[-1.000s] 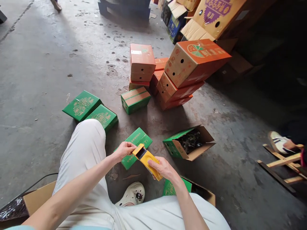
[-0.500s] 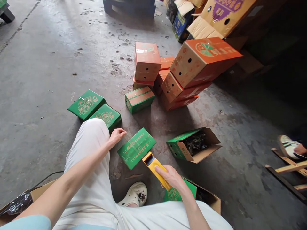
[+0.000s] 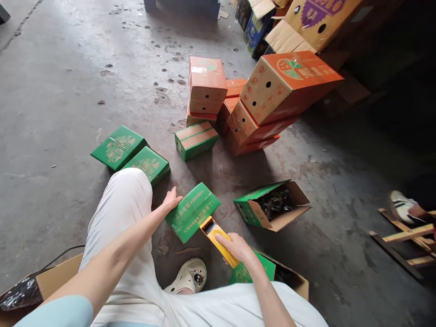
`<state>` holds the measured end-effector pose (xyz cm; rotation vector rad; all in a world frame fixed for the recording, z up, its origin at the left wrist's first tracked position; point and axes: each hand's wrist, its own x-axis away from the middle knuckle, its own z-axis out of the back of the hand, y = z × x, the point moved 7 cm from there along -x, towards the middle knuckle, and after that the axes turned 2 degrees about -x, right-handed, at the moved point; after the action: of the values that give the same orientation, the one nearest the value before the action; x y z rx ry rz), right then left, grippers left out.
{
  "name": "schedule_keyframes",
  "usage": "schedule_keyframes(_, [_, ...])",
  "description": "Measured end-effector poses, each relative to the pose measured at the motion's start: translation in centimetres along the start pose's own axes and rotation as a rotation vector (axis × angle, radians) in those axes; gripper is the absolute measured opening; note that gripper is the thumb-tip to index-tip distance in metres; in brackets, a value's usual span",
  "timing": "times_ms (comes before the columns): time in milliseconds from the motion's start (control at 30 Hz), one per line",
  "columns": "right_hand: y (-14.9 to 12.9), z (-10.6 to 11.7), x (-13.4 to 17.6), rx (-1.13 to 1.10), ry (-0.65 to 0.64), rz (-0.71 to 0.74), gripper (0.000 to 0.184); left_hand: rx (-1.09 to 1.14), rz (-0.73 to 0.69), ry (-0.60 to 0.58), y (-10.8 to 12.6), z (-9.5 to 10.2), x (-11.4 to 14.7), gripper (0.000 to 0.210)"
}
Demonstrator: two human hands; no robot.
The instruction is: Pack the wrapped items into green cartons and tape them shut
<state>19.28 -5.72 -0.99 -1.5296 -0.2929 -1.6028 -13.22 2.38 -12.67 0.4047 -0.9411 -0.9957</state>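
Yellow tool (image 3: 218, 245) sits in the right hand (image 3: 236, 249), its grip closed round it, tip at the green box's (image 3: 192, 211) right edge. The left hand (image 3: 172, 200), grip open, meets the left edge. Beyond, orange boxes (image 3: 269, 88) stand on the floor (image 3: 68, 113).

Loose off-white cloth trousers (image 3: 119, 218) cover both legs, smooth at the left knee and creased nearer the lap. A short pale-blue fabric sleeve (image 3: 59, 312) shows near left, leaving the left forearm (image 3: 112, 256) bare. One foot wears a rounded cream clog (image 3: 185, 274), dotted with holes and bearing a small dark charm (image 3: 198, 278).
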Motion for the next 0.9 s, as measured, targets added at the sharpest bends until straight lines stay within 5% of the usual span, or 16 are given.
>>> schedule_keyframes(133, [0.0,0.3,-0.3,0.009,0.011,0.005,0.047,-0.2,-0.244,0.064,3.5,-1.9,3.0,0.059])
schedule_keyframes(233, [0.1,0.1,-0.6,0.01,-0.002,-0.004,0.047,-0.349,-0.439,0.189,6.0,-3.8,6.4,0.075])
schedule_keyframes(400, [-0.5,0.0,-0.9,0.106,0.001,0.02,0.046,-0.467,-0.498,0.233,6.6,-4.5,8.2,0.09])
schedule_keyframes(600, [-2.8,-0.6,-1.7,0.086,-0.04,0.107,0.049,-0.452,-0.428,0.155,5.9,-1.4,5.0,0.081])
schedule_keyframes(733, [-6.4,-1.7,-3.1,0.013,0.009,0.237,0.05,-0.417,-0.241,0.026,4.9,1.9,1.8,0.07])
schedule_keyframes(900, [-10.5,-3.2,-5.3,-0.045,-0.043,0.35,0.052,-0.213,-0.206,-0.208,3.2,5.1,2.8,0.067])
